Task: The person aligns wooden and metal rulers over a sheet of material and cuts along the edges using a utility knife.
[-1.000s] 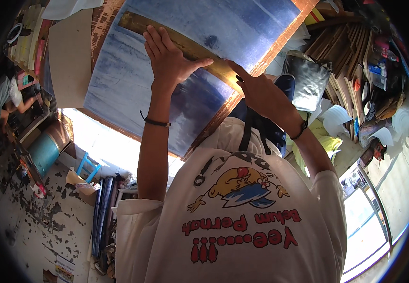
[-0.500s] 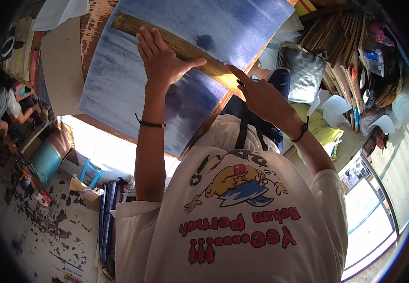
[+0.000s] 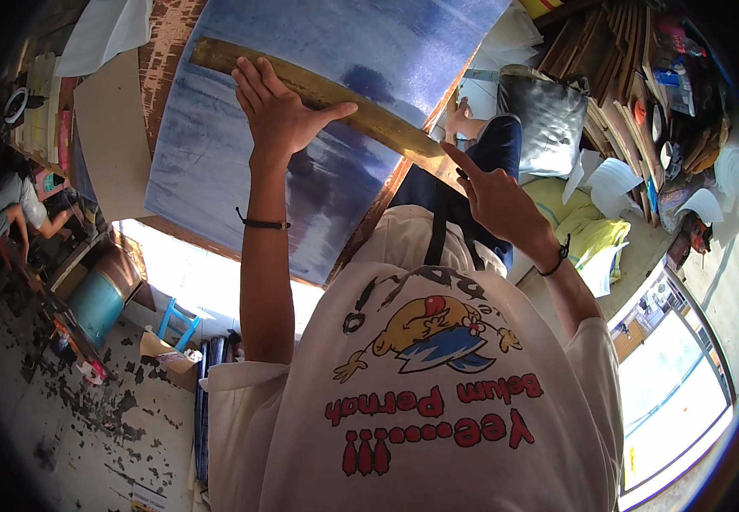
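Note:
A blue mottled sheet (image 3: 216,154) lies on a brown board. Across it runs a long, flat, brownish-gold straightedge (image 3: 335,104), slanting down to the right and past the sheet's edge. My left hand (image 3: 274,111) presses on the straightedge, fingers stretched and thumb spread along it. Beside the straightedge's lower right end is my right hand (image 3: 501,203), with its index finger extended and the other fingers curled in. Whatever those curled fingers hold, if anything, is hidden.
A black shiny cushion-like bag (image 3: 542,119) and a yellow-green cloth or sack (image 3: 570,222) lie at right, near stacked brown boards (image 3: 595,55). A blue stool (image 3: 179,324) and a teal drum (image 3: 101,299) stand at left. Another person (image 3: 20,200) crouches at far left.
My right hand has slid down and right along the straightedge, off the blue sheet and past its edge. The left hand keeps its spread press; the whole view has shifted slightly.

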A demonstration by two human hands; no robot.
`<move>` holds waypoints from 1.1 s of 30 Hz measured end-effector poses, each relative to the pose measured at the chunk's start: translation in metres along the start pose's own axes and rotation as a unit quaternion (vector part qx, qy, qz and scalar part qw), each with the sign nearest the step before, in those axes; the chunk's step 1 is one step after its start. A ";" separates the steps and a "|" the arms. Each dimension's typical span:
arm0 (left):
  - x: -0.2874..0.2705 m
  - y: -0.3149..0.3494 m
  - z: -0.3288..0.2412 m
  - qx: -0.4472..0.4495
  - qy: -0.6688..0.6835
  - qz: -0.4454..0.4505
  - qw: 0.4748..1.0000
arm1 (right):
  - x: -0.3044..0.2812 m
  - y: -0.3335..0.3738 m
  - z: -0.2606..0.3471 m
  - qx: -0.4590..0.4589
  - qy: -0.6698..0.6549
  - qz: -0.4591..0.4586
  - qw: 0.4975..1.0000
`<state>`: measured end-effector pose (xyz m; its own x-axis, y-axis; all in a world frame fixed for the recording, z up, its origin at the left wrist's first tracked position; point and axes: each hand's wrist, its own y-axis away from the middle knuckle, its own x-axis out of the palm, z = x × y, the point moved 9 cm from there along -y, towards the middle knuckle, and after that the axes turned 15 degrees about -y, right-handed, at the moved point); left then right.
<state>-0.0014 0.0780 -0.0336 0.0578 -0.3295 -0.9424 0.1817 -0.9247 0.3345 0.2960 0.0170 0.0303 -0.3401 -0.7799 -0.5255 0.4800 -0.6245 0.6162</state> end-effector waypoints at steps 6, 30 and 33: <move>-0.004 0.007 0.007 -0.004 0.009 -0.013 1.000 | -0.025 0.034 -0.017 -0.023 -0.180 -0.165 0.970; -0.033 -0.016 0.010 -0.146 0.063 -0.234 0.959 | -0.117 0.002 -0.055 -0.076 -0.100 -0.318 0.940; -0.032 0.002 -0.040 -0.111 0.042 -0.257 0.959 | -0.146 -0.015 -0.078 -0.084 -0.136 -0.355 0.921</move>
<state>0.0361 0.0944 -0.0034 -0.0187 0.1829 -0.9829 0.4108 -0.8949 -0.1744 0.4012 0.1436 0.0516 -0.7955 -0.1744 -0.5803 0.1697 -0.9835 0.0630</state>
